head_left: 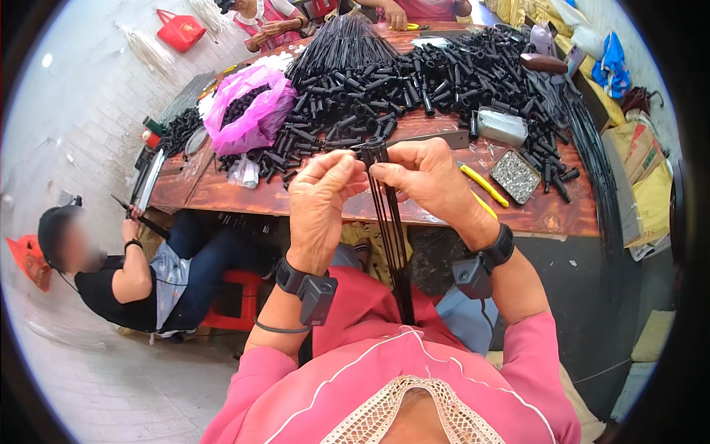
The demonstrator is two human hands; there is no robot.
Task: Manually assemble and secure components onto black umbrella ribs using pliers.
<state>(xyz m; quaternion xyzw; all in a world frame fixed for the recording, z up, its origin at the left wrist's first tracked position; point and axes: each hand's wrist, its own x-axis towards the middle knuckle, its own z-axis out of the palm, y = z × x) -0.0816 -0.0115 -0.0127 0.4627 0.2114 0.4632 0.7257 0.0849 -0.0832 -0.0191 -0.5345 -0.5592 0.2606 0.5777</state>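
A slim black umbrella frame (pixel 390 237) stands upright before me, its thin ribs running down toward my lap. At its upper end the ribs meet in a black hub (pixel 374 150). My right hand (pixel 421 174) is closed round that end, thumb against the ribs. On the other side my left hand (pixel 325 177) has thumb and forefinger pinched together beside the hub; what lies in the pinch is too small to make out. Just behind the hub, a flat dark metal bar (pixel 433 140) lies on the wooden table (pixel 214 189).
Black tubular parts (pixel 333 103) are heaped across the table, with a pink plastic bag (pixel 255 122) at left. Yellow-handled pliers (pixel 484 185) and a tin of small metal pieces (pixel 515 176) lie at right. Long black ribs (pixel 592 163) overhang the right edge. Co-workers sit left and opposite.
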